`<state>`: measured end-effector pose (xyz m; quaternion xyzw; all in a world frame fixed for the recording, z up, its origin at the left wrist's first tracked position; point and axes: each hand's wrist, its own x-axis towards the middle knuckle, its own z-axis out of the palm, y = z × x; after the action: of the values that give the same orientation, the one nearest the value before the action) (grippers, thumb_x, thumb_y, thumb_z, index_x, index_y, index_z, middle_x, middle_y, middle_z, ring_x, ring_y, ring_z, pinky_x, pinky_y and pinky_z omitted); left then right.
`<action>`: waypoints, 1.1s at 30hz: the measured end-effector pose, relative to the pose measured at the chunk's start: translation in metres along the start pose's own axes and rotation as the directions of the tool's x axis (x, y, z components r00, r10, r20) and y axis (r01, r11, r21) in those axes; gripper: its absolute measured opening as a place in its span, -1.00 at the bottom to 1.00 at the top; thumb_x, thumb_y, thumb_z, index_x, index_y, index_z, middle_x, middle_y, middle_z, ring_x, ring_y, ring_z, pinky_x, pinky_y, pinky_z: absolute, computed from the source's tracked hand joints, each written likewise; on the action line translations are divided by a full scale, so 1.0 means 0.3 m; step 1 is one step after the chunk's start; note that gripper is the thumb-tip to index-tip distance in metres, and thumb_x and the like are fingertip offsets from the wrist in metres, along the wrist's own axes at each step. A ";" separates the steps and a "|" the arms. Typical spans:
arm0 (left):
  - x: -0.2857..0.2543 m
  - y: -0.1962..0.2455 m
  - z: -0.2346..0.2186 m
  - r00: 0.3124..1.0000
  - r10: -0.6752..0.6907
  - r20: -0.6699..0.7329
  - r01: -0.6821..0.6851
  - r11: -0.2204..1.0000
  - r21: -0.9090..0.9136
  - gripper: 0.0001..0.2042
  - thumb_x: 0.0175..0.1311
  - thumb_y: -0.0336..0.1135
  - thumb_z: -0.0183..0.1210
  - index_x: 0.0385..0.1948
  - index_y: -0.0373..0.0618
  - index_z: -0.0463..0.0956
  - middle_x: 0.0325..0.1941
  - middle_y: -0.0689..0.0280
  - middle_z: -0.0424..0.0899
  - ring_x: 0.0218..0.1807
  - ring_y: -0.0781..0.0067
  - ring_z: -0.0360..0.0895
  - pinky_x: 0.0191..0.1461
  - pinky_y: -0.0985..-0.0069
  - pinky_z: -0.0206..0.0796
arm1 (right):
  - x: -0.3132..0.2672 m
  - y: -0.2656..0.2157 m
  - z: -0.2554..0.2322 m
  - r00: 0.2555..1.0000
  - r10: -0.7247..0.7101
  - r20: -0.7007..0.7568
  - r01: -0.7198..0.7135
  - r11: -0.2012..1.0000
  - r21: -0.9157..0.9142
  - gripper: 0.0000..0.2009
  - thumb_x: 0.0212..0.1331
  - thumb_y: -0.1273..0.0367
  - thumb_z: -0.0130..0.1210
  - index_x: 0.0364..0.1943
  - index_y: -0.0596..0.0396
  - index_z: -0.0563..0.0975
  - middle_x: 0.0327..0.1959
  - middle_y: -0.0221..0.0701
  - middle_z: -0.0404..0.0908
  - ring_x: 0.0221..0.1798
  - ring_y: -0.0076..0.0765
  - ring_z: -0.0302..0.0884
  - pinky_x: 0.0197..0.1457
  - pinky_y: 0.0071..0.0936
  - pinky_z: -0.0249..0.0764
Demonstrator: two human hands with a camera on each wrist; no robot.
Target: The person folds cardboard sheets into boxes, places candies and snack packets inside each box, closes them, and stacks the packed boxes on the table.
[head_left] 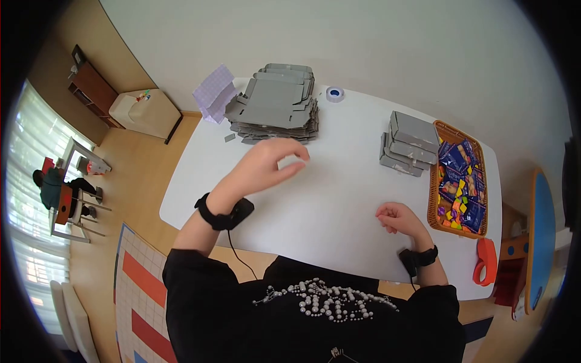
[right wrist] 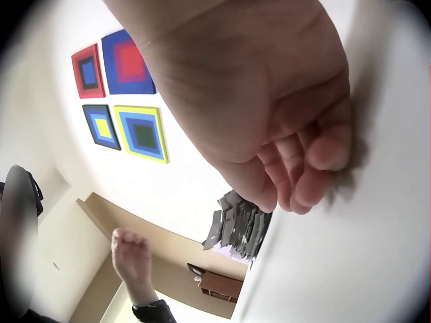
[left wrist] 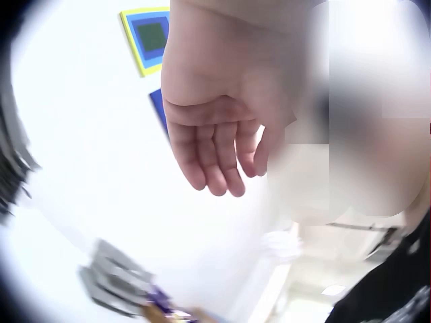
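Observation:
My left hand [head_left: 266, 164] is raised over the white table [head_left: 327, 212], in front of a tall stack of flattened grey cardboard boxes [head_left: 272, 100]. Its fingers bend loosely with the thumb apart, and the left wrist view shows the bare palm [left wrist: 215, 87] holding nothing. Lower and to the right, my right hand [head_left: 400, 219] hovers close over the tabletop with relaxed, slightly curled fingers [right wrist: 289, 158] and nothing in them. Beyond it several folded grey boxes [head_left: 414, 136] are piled up beside a wicker basket [head_left: 433, 206] of blue snack packets [head_left: 457, 157] and small colourful pieces.
A roll of tape [head_left: 334, 94] lies near the wall edge. Lilac checked paper [head_left: 215, 91] leans by the flattened stack. At the right table edge sits a red tape dispenser [head_left: 486, 260]. In the background at far left, a person [head_left: 54, 187] sits at another table.

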<state>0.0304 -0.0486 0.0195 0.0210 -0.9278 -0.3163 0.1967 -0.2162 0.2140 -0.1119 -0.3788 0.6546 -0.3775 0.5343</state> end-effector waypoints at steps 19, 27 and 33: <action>0.109 -0.208 -0.216 0.895 -0.313 -0.317 0.444 0.685 0.578 -0.75 0.26 -0.34 -0.11 -0.08 -0.14 0.41 -0.40 0.09 0.58 -0.35 0.03 0.50 -0.27 0.22 0.32 | -0.016 0.060 -0.026 0.979 -0.136 -0.149 0.171 0.951 0.259 -0.89 0.15 0.50 -0.09 -0.27 0.14 0.44 -0.60 -0.50 0.40 -0.68 -0.68 0.32 -0.70 -0.76 0.20; 0.002 0.087 0.116 0.948 0.318 -0.019 -0.206 0.657 0.726 -0.71 -0.03 -0.43 0.02 -0.20 -0.29 0.40 -0.21 0.03 0.56 -0.23 0.15 0.57 -0.22 0.41 0.44 | -0.014 0.067 -0.027 0.977 -0.127 -0.169 0.173 0.940 0.294 -0.89 0.17 0.47 -0.11 -0.27 0.14 0.44 -0.59 -0.49 0.41 -0.68 -0.65 0.34 -0.68 -0.75 0.23; -0.150 0.048 0.452 0.877 -0.077 0.475 -0.218 0.817 0.534 -0.59 0.08 -0.27 0.06 -0.06 -0.35 0.33 -0.05 -0.06 0.47 -0.07 0.08 0.51 -0.06 0.37 0.39 | -0.012 0.078 -0.030 0.975 -0.133 -0.180 0.187 0.926 0.327 -0.89 0.19 0.47 -0.12 -0.26 0.15 0.43 -0.61 -0.48 0.42 -0.69 -0.63 0.34 -0.69 -0.72 0.23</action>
<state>0.0219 0.0486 -0.0859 -0.0349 -0.9985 -0.0104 -0.0407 -0.2267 0.2280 -0.1300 -0.3021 0.5854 -0.5562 0.5067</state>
